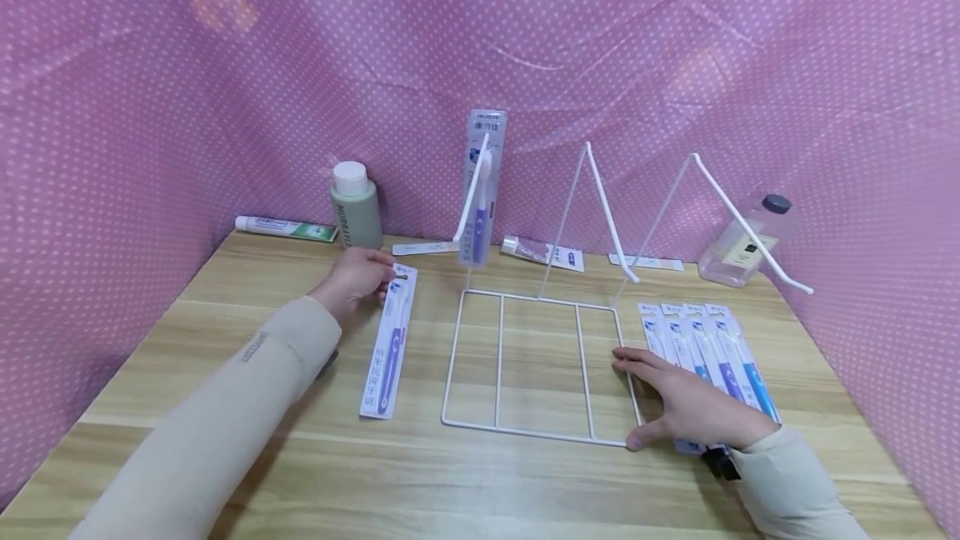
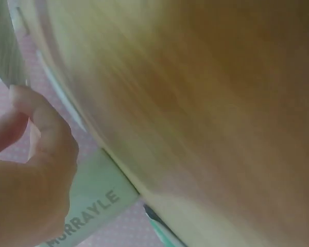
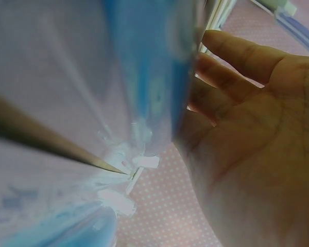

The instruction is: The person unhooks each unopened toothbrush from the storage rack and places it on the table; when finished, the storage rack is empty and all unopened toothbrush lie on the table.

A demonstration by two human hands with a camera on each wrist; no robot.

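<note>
One pack [image 1: 482,188] hangs on rack [image 1: 538,363]; left hand [image 1: 354,280] pinches toothbrush pack [image 1: 390,340]; right hand [image 1: 686,403] flat, fingers straight.

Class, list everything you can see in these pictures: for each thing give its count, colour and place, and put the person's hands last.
wire rack: one, white, table centre, three slanted hooks.
hung toothbrush pack: one, purple and white, on the rack's left hook.
flat toothbrush pack: one, purple, left of rack.
toothbrush packs: four, blue and purple, right of rack.
green bottle: one, white cap, back left.
toothpaste tube: one, white and green, back left.
clear bottle: one, dark cap, back right.
table: one, light wood.
left hand: touching flat pack's top.
right hand: flat on rack's right edge.
</note>
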